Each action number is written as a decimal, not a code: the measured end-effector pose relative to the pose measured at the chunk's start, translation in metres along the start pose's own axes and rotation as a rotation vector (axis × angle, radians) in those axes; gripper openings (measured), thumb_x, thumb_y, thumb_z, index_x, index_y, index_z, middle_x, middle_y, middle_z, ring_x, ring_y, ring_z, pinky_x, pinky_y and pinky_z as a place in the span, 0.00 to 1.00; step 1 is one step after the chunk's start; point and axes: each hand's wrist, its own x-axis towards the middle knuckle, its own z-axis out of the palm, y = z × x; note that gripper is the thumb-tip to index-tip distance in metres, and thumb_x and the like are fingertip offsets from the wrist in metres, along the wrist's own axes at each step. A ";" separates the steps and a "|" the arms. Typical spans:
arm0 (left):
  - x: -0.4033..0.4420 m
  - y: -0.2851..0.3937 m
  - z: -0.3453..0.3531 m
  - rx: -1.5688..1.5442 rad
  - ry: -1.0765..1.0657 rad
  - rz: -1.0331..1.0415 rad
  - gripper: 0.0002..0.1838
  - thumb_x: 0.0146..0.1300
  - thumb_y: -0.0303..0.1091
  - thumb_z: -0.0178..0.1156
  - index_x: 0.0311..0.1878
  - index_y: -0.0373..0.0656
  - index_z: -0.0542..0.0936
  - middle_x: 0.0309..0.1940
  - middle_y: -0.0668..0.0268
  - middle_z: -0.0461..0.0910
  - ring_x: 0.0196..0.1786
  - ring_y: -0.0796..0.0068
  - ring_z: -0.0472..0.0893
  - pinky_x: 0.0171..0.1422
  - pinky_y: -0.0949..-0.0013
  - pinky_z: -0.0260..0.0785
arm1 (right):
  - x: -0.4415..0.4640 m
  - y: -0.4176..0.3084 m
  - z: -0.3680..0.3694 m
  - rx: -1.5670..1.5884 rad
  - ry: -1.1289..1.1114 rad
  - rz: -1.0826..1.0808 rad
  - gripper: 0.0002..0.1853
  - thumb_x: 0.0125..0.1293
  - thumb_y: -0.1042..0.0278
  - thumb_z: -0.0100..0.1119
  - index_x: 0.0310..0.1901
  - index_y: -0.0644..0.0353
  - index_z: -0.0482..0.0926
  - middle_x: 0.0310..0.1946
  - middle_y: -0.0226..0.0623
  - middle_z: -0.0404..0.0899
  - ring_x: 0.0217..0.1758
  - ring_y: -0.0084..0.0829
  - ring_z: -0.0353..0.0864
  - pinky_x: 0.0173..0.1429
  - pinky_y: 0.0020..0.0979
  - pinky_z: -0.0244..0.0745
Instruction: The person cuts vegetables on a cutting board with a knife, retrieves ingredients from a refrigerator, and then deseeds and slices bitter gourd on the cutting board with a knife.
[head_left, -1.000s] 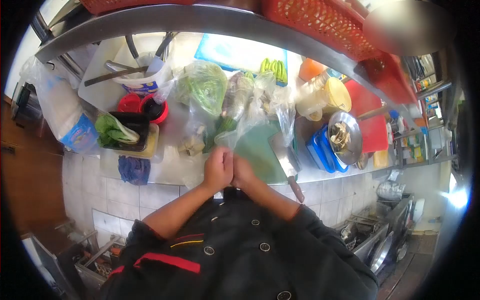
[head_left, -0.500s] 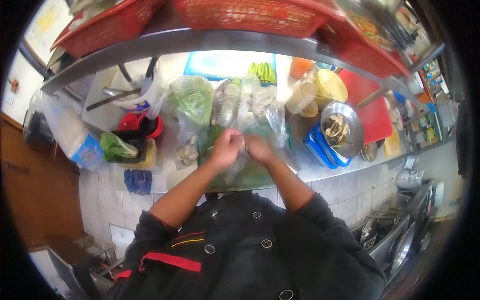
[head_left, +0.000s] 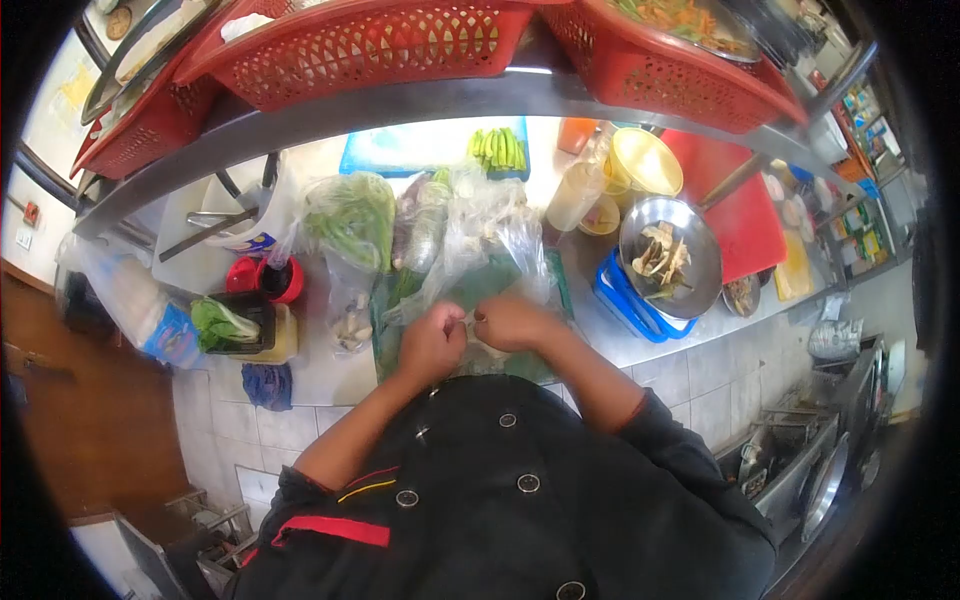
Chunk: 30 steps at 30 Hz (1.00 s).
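My left hand [head_left: 436,342] and my right hand [head_left: 514,323] are close together at the counter's near side, fingers curled. Both grip a clear plastic bag [head_left: 462,283], whose film stretches away from me; what the fingertips pinch is partly hidden. Beneath lies a green cutting board [head_left: 557,290]. Just beyond the hands are a bag of pale food [head_left: 490,215], wrapped dark eggplant-like produce [head_left: 422,225] and a bag of green vegetables [head_left: 350,215]. A small clear bag with pale pieces [head_left: 352,328] rests left of the board.
On the right, a steel bowl of sliced pieces [head_left: 672,255] tops a blue container [head_left: 625,300], near a yellow tub [head_left: 647,160] and red board [head_left: 735,210]. Leafy greens [head_left: 225,325] are left. Green pods [head_left: 497,149] lie on a blue tray [head_left: 375,150]. Red baskets [head_left: 370,60] line the overhead shelf.
Both hands have come nearer my body, drawing the plastic with them. The right hand has moved slightly away from the left. The camera view has also shifted.
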 end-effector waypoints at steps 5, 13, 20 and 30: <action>0.010 0.028 -0.019 0.079 0.044 0.164 0.06 0.57 0.24 0.58 0.39 0.39 0.76 0.24 0.60 0.77 0.25 0.70 0.76 0.32 0.68 0.69 | -0.015 -0.001 -0.018 -0.056 0.194 -0.076 0.20 0.56 0.62 0.51 0.46 0.64 0.80 0.40 0.53 0.81 0.44 0.51 0.81 0.52 0.47 0.73; 0.009 0.082 -0.049 0.000 0.141 0.319 0.04 0.57 0.29 0.58 0.36 0.43 0.77 0.25 0.58 0.76 0.29 0.56 0.77 0.35 0.59 0.69 | -0.048 -0.028 -0.043 0.230 0.515 -0.360 0.13 0.54 0.68 0.52 0.39 0.66 0.78 0.36 0.54 0.81 0.40 0.53 0.80 0.47 0.49 0.73; 0.045 -0.004 -0.089 0.568 0.603 0.180 0.13 0.58 0.36 0.61 0.42 0.38 0.78 0.33 0.54 0.78 0.39 0.52 0.77 0.45 0.55 0.68 | -0.036 0.007 -0.022 0.206 0.421 -0.267 0.15 0.55 0.64 0.57 0.43 0.61 0.80 0.31 0.51 0.81 0.37 0.52 0.81 0.44 0.46 0.75; 0.048 -0.047 -0.116 0.205 0.438 0.026 0.15 0.60 0.40 0.61 0.37 0.36 0.81 0.32 0.50 0.79 0.35 0.49 0.78 0.42 0.54 0.69 | -0.049 0.009 -0.030 0.714 0.557 -0.109 0.21 0.59 0.58 0.64 0.50 0.63 0.79 0.28 0.39 0.81 0.29 0.30 0.80 0.36 0.32 0.74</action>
